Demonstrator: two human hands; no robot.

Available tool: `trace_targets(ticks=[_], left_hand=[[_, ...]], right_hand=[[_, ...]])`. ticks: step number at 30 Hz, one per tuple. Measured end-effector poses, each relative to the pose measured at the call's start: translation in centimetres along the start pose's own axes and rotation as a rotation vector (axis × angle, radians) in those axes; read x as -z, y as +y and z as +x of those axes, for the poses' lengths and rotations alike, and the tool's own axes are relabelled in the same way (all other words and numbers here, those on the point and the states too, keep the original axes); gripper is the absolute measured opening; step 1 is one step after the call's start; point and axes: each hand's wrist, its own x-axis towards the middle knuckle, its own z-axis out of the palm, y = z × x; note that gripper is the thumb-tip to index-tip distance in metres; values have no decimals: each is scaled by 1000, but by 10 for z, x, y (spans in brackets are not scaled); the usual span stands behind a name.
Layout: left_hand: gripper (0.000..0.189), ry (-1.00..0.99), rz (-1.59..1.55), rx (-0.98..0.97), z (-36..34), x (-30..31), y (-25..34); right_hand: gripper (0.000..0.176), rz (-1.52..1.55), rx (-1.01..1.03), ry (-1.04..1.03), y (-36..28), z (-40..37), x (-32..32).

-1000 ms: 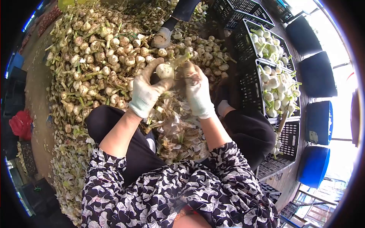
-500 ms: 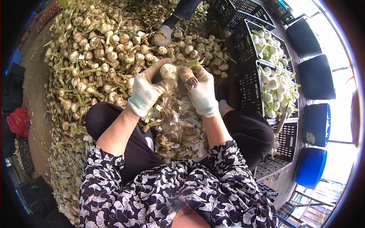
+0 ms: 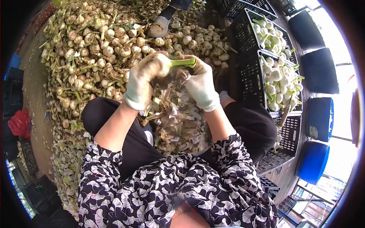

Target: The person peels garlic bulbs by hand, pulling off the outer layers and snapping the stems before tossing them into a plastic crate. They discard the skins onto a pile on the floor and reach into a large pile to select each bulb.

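Note:
My left hand, in a soiled white glove, is wrapped round a pale garlic bulb. The bulb's green stem points right, toward my other hand. My right hand, gloved too, has its fingers closed at the end of that stem; its thumb area is dark and blurred. Both hands are raised over a heap of loose, papery garlic skins between my legs. Just beyond them lies a large pile of unpeeled garlic with brownish skins and stalks.
On the right, black crates hold clean white garlic with trimmed stems. A partly filled crate sits nearer me. Blue barrels line the right side. Another person's shoe rests on the pile ahead. A red bag lies far left.
My left hand has turned round the bulb and covers more of it. The green stem now shows more fully, level between both hands. My right fingers have shifted at its end.

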Motion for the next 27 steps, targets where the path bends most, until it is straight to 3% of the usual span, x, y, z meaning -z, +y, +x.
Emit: trace_targets(ticks=[2, 4, 6, 7, 9, 10, 11, 12, 13, 14, 15, 16, 18, 19, 20, 21, 24, 25, 26, 27], left_hand=[[40, 22, -89, 250, 1, 6, -9], [42, 78, -115, 344, 2, -1, -15], [43, -152, -190, 242, 9, 14, -23], [43, -150, -190, 243, 9, 16, -31], [35, 93, 50, 67, 8, 1, -29], [35, 92, 50, 68, 9, 4, -32], [42, 86, 200, -67, 12, 5, -31], [52, 82, 348, -204, 14, 4, -30], [52, 71, 246, -154, 9, 6, -26], [47, 25, 346, -84, 3, 3, -6], [45, -88, 218, 18, 1, 18, -4], [42, -201, 89, 119, 3, 33, -7], [46, -198, 114, 28, 9, 28, -15], [49, -105, 70, 30, 10, 24, -17], [52, -12, 27, 32, 10, 14, -15], [57, 1, 280, -164, 6, 6, -15], [63, -50, 370, -154, 3, 7, -4], [60, -103, 125, 26, -1, 8, 5], [60, -104, 128, 28, -4, 8, 4], [58, -188, -61, 104, -5, 9, 3]], right_hand=[[16, -598, 347, -25, 10, 7, 11], [17, -566, 372, 6, 20, 8, 16], [19, -104, -127, -16, 12, -1, 12], [20, 11, -150, -21, 12, -2, 11], [20, -109, -103, -1, 13, 0, 12], [20, -232, -54, 20, 14, 1, 13], [19, -445, 253, 76, 17, 3, 6], [19, -448, 254, 75, 14, 3, 6], [19, -502, 296, 32, 10, 1, 6], [20, -554, 337, -10, -1, -2, 1], [20, -147, -86, -5, -21, -10, -2], [19, 231, -149, -98, -15, -6, 8], [19, -562, 524, -253, -15, -5, 19], [19, -564, 525, -251, -12, -6, 18], [19, -144, 171, -139, -11, -8, 10], [19, 275, -184, -25, -11, -10, 6], [16, 168, -173, -54, -27, -18, 1], [14, -1, 80, -99, -18, -13, 9], [11, -551, 434, -99, 0, -1, 33], [9, -140, 239, 66, 18, 13, 52]])
